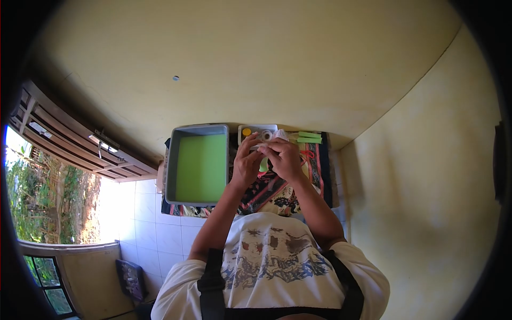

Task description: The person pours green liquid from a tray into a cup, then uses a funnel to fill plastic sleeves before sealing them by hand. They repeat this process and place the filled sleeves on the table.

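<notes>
White ring-shaped roll (263,135), upper centre of the frame, sits just above the fingertips of the left hand (245,165) and right hand (286,159), both pinched close, around what I cannot tell.

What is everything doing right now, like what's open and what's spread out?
Tub: open, green inside
White box: open, things inside
Cloth: spread under the tub
Green strips: lying side by side
Door: open
Left hand: raised, fingers bent
Right hand: raised, fingers bent; can't tell what either holds
</notes>
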The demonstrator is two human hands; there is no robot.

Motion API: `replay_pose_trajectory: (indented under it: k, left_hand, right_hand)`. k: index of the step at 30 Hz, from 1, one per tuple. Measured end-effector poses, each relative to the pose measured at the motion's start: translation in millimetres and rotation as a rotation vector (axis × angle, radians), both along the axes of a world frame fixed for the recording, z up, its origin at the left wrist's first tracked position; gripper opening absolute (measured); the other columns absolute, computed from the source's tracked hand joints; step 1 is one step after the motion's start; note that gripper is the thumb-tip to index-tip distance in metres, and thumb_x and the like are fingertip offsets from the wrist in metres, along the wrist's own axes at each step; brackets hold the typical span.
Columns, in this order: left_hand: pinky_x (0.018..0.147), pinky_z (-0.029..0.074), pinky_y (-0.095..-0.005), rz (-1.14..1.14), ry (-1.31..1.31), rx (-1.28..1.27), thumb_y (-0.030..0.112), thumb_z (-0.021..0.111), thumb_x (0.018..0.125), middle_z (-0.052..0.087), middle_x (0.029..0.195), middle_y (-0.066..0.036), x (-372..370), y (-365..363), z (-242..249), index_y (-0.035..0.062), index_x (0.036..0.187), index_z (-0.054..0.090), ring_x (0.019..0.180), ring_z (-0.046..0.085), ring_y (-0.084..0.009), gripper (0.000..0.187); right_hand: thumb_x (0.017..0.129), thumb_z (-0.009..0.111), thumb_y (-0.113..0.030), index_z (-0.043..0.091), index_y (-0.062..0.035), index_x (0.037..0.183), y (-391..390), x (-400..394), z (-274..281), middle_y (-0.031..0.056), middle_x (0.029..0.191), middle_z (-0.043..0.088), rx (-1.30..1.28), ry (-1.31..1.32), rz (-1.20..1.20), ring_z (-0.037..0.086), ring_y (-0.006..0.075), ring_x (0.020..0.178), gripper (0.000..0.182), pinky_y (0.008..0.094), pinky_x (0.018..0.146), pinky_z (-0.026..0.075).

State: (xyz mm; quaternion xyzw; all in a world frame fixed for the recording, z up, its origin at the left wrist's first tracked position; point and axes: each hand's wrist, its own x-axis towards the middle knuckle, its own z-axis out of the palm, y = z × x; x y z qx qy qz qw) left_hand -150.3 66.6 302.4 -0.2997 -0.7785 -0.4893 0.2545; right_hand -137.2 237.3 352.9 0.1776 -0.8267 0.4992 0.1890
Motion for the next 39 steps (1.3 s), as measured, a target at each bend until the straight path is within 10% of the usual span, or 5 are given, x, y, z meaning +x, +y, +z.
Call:
replay_pose_trajectory:
  k: [14,21,25,28,39]
  left_hand:
    - [0.118,0.046,-0.0586,0.081,0.223,-0.225,0.009,0.079,0.087,0.071,0.119,-0.011,17,6,2,0.0055,0.108,0.081,0.133,0.063,-0.0357,0.021]
    - [0.091,0.053,-0.0441,0.186,-0.176,0.065,0.017,0.075,0.101,0.07,0.112,-0.014,59,-6,30,0.0028,0.118,0.078,0.102,0.065,-0.0364,0.022]
    - [0.079,0.051,-0.0373,-0.01,-0.947,0.115,0.03,0.054,0.118,0.067,0.091,-0.002,75,-18,40,0.0089,0.121,0.071,0.086,0.064,-0.0187,0.027]
    - [0.076,0.049,-0.0342,-0.559,-1.452,1.015,0.032,0.052,0.119,0.067,0.093,0.002,53,-22,24,0.0122,0.109,0.069,0.083,0.063,-0.0119,0.028]
    - [0.075,0.05,-0.0358,-0.431,-1.884,1.219,0.022,0.049,0.117,0.061,0.078,0.0,54,-7,27,0.0108,0.106,0.068,0.077,0.062,-0.0194,0.025]
  right_hand:
    - [0.108,0.072,-0.016,0.08,0.0016,0.101,-2,33,14,0.0075,0.085,0.077,-0.426,-0.1,-0.071,0.074,0.0126,0.065,0.021,0.0266,0.06,0.056]
    - [0.107,0.071,-0.017,0.082,-0.0001,0.111,-15,45,40,0.0107,0.093,0.082,-0.082,-0.023,-0.088,0.078,0.0177,0.072,0.02,0.0315,0.068,0.06]
    - [0.106,0.072,-0.016,0.082,-0.0004,0.11,-22,51,39,0.011,0.092,0.081,-0.033,0.007,-0.117,0.078,0.0198,0.075,0.019,0.0329,0.069,0.06]
    - [0.105,0.073,-0.016,0.082,-0.0006,0.112,-26,63,26,0.0123,0.092,0.08,-0.014,-0.06,-0.124,0.077,0.0222,0.074,0.019,0.0338,0.07,0.059]
    - [0.106,0.073,-0.017,0.081,0.0007,0.114,-29,125,-4,0.0111,0.094,0.08,-0.192,-0.155,-0.18,0.075,0.0192,0.077,0.021,0.0324,0.07,0.058]
